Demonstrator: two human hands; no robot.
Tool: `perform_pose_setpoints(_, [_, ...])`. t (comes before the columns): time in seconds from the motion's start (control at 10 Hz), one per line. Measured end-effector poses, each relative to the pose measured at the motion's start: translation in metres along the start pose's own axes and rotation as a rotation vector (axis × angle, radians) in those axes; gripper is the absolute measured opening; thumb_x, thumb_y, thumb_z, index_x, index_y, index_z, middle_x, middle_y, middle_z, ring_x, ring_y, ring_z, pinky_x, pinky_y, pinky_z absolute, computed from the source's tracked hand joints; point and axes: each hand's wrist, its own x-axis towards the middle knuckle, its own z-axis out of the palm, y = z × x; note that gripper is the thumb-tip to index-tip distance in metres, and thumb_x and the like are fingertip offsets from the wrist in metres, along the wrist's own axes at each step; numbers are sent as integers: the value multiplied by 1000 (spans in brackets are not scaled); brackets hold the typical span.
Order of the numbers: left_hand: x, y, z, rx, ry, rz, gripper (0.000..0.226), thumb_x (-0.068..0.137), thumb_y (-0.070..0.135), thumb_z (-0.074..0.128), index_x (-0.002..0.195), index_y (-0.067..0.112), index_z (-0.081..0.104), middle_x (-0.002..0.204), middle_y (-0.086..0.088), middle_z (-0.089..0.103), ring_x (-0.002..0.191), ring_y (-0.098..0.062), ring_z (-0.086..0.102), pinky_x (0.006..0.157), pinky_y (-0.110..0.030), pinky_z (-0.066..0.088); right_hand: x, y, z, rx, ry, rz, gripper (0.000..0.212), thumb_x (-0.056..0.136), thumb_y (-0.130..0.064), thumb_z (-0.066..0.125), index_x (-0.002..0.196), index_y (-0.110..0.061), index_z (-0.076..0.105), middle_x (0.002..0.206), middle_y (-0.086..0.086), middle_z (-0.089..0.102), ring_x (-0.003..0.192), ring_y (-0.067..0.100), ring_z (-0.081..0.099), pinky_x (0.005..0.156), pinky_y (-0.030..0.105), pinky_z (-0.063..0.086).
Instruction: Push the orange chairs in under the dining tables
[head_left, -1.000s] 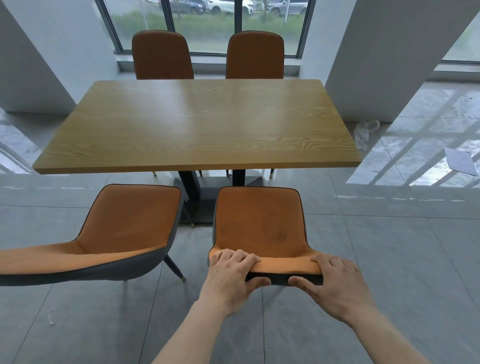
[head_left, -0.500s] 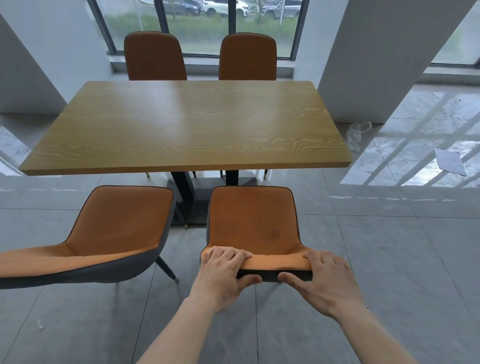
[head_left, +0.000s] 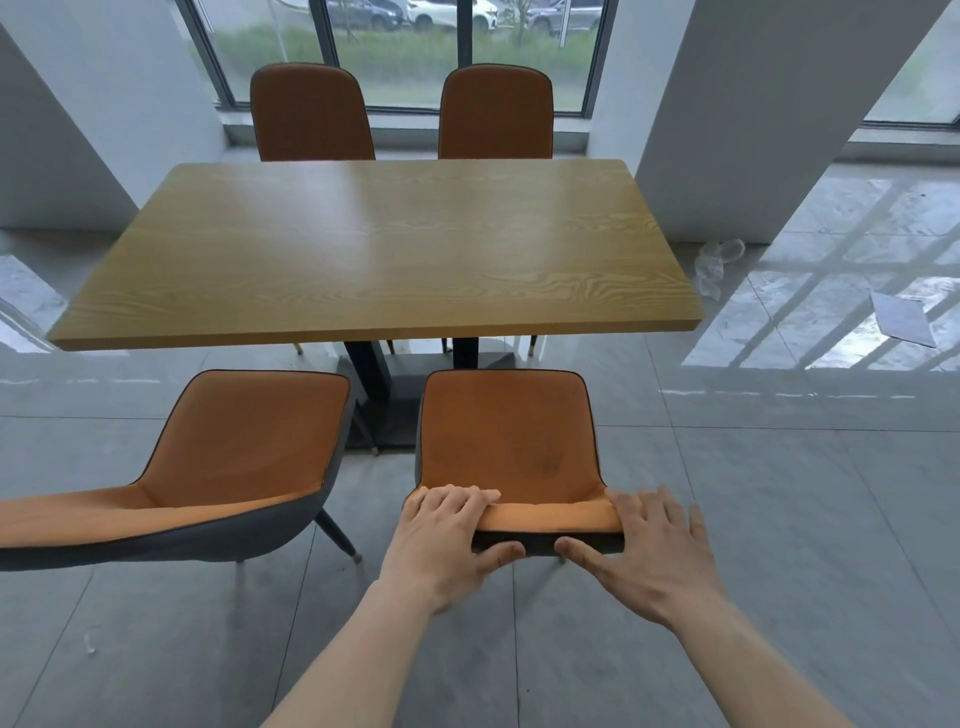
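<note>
An orange chair (head_left: 506, 436) with a grey shell stands in front of me, its seat short of the near edge of the wooden dining table (head_left: 384, 244). My left hand (head_left: 449, 540) grips the top of its backrest at the left, fingers over the rim, thumb behind. My right hand (head_left: 649, 551) holds the right end of the same backrest the same way. A second orange chair (head_left: 228, 457) stands to the left, turned at an angle and apart from the table. Two more orange chairs (head_left: 311, 111) (head_left: 496, 111) sit at the table's far side.
The table's black pedestal base (head_left: 384, 395) stands just ahead of the held chair. A white pillar (head_left: 779, 104) rises at the right, with a crumpled plastic bag (head_left: 717, 262) and a sheet of paper (head_left: 904, 317) on the grey tiled floor. Windows line the back wall.
The chair and both hands have moved slightly forward toward the table, and the view has come a little closer. Both hands keep their hold on the backrest.
</note>
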Motion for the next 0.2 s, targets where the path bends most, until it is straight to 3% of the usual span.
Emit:
perform_pose_setpoints(0.1, [-9,6,-13,54,-19,-29,88,81,93,19,155,47,10,169,8,14,155,-20,2,125,-52,-5,-8,-5,-4,5,9,-4,129,53,-112,2,161,-42,5,174,6,4,159,28,-8,127,56,-6])
perform_pose_setpoints(0.2, [-18,8,-37,93,29,-13,94,76,98,11,156,49,0,170,6,1,155,-21,-10,123,-55,-12,-20,-17,-21,33,26,-25,128,53,-111,1,161,-43,0,174,4,-2,159,28,-12,126,58,-6])
